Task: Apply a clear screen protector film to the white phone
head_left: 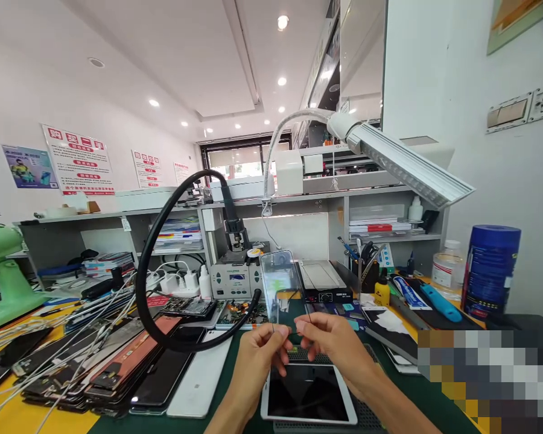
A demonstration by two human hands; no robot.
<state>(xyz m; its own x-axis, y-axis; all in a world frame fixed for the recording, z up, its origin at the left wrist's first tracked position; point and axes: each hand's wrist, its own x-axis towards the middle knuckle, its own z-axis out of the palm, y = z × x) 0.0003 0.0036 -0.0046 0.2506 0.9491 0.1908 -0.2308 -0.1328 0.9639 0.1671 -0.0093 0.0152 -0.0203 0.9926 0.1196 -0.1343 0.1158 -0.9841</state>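
Note:
My left hand (259, 355) and my right hand (337, 345) are raised close together, thumbs and forefingers pinched. A very thin dark strand shows at the fingertips; its full length is hard to make out. Just below them lies a white-framed tablet (308, 395) with a dark screen, face up on a dark perforated pad (371, 416). Beyond my fingers a phone (280, 286) with a lit screen leans upright.
Stacked phone parts (136, 355) and a white tablet back (199, 380) lie left. A black hose (145, 259) loops from the grey station (235, 280). A lamp (402, 160) hangs overhead. At right are a blue canister (491, 271), bottle (447, 265) and tool holder (368, 274).

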